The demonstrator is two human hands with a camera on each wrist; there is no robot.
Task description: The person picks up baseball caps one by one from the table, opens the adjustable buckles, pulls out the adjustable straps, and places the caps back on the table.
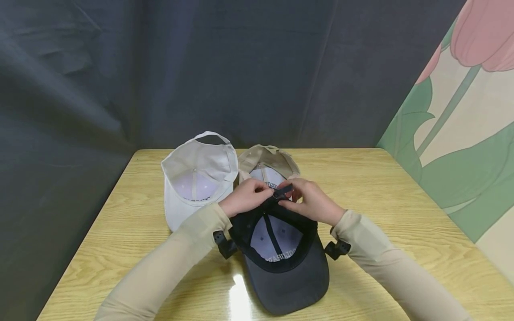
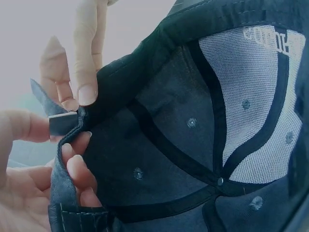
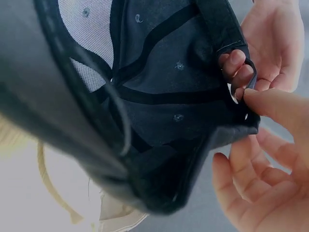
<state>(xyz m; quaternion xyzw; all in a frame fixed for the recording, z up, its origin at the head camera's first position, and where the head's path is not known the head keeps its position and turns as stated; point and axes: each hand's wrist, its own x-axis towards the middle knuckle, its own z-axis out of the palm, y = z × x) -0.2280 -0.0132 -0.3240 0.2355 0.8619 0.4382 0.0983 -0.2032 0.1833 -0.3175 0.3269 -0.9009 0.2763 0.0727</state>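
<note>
A black cap (image 1: 289, 287) is held on the table, its hollow facing up and its brim toward me. My left hand (image 1: 246, 197) pinches the metal buckle (image 2: 62, 124) at the cap's back strap (image 2: 63, 181), with fingertips poking through the back opening. Opposite it, my right hand (image 1: 313, 201) pinches the edge of the band beside the buckle between thumb and fingers. The strap's loose end (image 2: 44, 99) sticks out past the buckle. White lettering (image 1: 279, 255) shows reversed through the lining, partly legible.
A white cap (image 1: 178, 211) lies hollow-up at the back left. Behind the black cap sits a beige cap (image 1: 287, 162), partly covered by my hands. They all share a wooden table (image 1: 361, 178), with a dark curtain (image 1: 241, 76) behind it.
</note>
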